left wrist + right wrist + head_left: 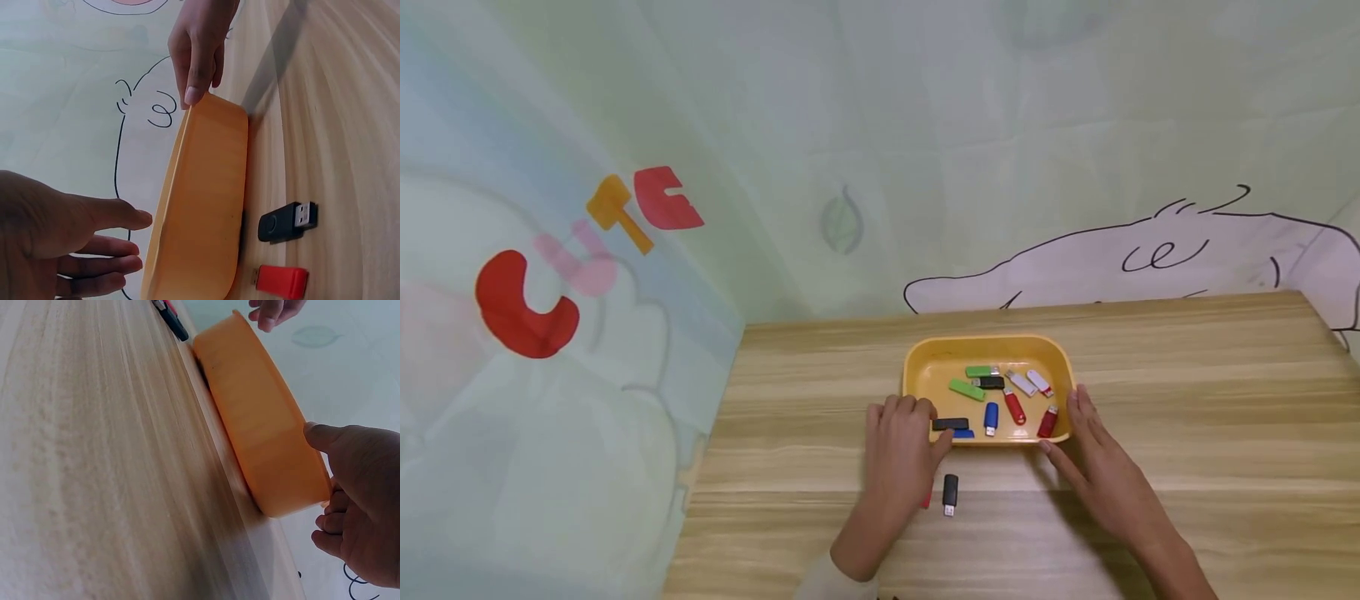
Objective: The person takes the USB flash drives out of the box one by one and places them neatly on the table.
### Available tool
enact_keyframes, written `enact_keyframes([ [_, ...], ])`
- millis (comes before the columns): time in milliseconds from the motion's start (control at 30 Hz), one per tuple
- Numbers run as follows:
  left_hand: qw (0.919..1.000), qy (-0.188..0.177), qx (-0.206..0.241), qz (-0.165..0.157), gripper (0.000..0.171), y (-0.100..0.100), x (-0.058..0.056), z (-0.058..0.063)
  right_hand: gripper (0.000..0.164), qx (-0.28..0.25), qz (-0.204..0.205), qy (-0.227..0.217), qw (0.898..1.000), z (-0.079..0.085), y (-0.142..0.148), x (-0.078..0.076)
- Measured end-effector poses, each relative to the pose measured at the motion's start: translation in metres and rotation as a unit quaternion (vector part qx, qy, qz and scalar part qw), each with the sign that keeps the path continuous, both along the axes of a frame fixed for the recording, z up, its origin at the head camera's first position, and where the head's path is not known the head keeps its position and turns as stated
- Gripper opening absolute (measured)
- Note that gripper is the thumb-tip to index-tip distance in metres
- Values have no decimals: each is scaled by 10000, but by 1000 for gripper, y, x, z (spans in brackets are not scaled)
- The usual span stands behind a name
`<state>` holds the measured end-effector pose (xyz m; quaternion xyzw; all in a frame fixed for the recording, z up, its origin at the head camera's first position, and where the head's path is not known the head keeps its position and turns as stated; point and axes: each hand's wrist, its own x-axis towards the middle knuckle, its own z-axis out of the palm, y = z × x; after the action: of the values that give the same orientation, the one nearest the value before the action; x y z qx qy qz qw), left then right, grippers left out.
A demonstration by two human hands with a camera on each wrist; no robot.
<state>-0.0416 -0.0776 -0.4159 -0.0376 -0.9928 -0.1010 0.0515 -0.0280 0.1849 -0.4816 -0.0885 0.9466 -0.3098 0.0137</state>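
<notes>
A yellow plastic tray (936, 367) stands on the wooden table, holding several USB sticks in green, black, white, red and blue. At its front right corner my right hand (1108, 471) grips the rim, thumb on the front wall and fingers along the right side. My left hand (898, 450) hovers at the front left corner; in the left wrist view its thumb and fingers are extended with nothing between them. Just inside that corner lie a black USB stick (950, 424) and a blue one (963, 434), the latter partly hidden by the front rim.
In front of the tray a black USB stick (951, 493) with a bare metal plug lies on the table (1210, 400). Beside it is a red USB stick (282, 281), mostly covered by my left hand in the head view. A printed cloth (970, 167) hangs behind the table.
</notes>
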Motion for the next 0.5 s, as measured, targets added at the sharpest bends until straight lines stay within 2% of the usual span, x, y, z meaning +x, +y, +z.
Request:
enact_keyframes([
  [233, 9999, -113, -48, -101, 31, -3, -9, 3, 87, -32, -28, 2, 10000, 0, 1, 0],
  [500, 9995, -215, -227, -53, 32, 0, -18, 1, 88, -77, -46, -58, 9999, -2, 2, 0],
])
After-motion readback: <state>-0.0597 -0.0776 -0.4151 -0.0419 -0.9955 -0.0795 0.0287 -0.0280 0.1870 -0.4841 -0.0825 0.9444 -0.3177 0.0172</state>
